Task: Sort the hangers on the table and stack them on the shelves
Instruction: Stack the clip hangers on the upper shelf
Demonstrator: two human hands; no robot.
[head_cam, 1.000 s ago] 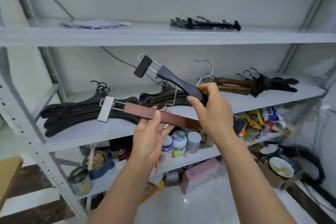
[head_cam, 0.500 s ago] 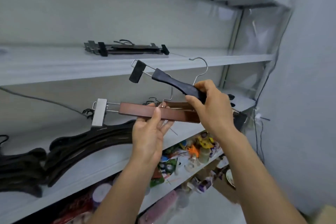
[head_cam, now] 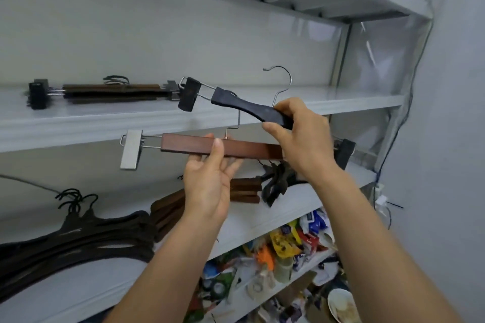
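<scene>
Both hands are occupied in front of the shelving: the left hand (head_cam: 210,186) pinches the brown clip hanger (head_cam: 223,147) near mid-bar, thumb in front and fingers behind, while the right hand (head_cam: 301,139) is curled round the black clip hanger (head_cam: 249,110), whose free end tilts up toward ten o'clock. To my eye they belong on the clip hanger stack (head_cam: 110,92) lying on the upper shelf (head_cam: 78,123) at ten o'clock. I would part the two first, square each bar with the pile, and turn the hooks one way so nothing snags. The brown one is a straight, level wooden bar with a silvery clip on its left. The black one is waisted, with its wire hook rising at twelve o'clock.
</scene>
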